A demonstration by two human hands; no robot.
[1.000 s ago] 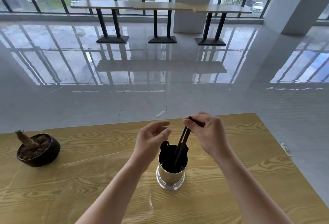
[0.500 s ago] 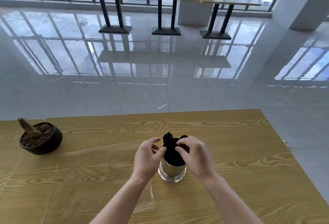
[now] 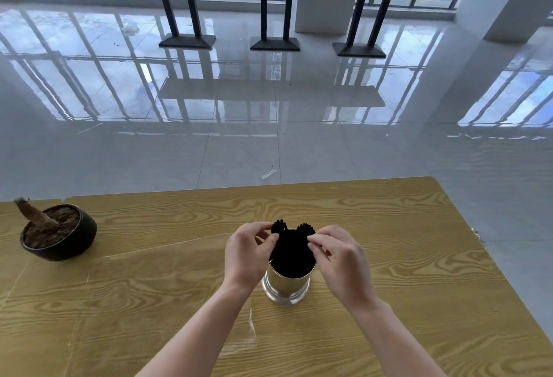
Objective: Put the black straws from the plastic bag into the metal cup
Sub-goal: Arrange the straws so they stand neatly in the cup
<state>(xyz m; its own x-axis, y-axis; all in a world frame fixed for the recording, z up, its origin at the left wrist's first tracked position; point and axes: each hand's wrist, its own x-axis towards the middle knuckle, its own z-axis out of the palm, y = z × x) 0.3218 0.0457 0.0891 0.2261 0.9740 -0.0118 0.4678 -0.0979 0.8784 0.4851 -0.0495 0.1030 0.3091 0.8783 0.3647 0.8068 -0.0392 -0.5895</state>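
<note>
1. I saw the shiny cylindrical metal cup (image 3: 286,285) standing upright on the yellow wood-grain table (image 3: 404,257), packed with thin black plastic straws (image 3: 291,252).
2. My left hand (image 3: 247,254) pinched the straw tops at ten o'clock of the rim; my right hand (image 3: 341,260) pinched those at two o'clock.
3. A dark round plant pot (image 3: 58,234) sat well apart at nine o'clock; nothing blocked the cup.
</note>
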